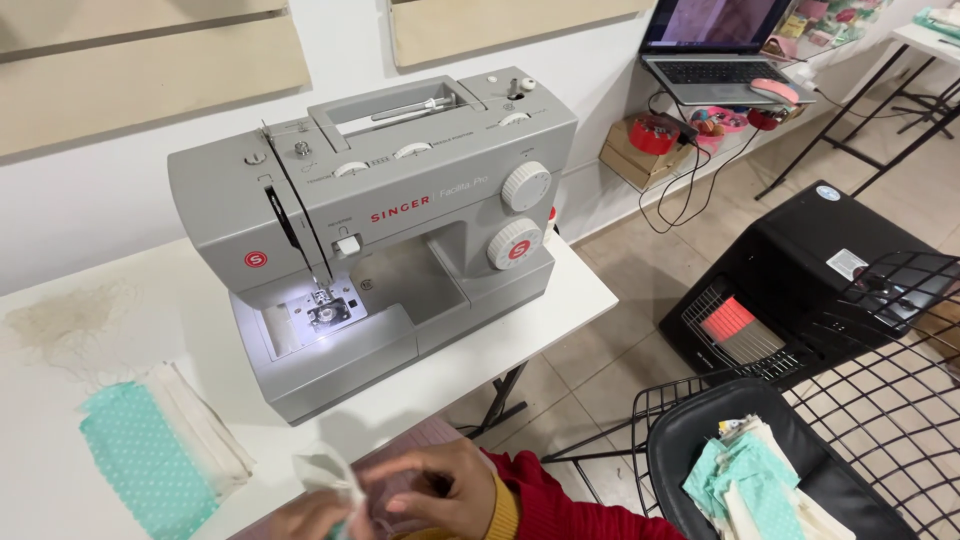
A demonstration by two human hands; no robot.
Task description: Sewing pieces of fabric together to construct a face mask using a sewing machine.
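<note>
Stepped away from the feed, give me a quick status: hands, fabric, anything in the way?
Both hands pinching a small pale fabric piece at the table edge. Sewing machine lit, needle area bare. Nothing blocking.

Looks like a small home sewing studio. There's a grey sewing machine (380, 230) on a white table (560, 290), stacks of cut fabric (160, 450) beside it, more pieces on a wire chair (800, 470), a laptop (715, 45) and a gas heater (790, 285) on the tiled floor.
</note>
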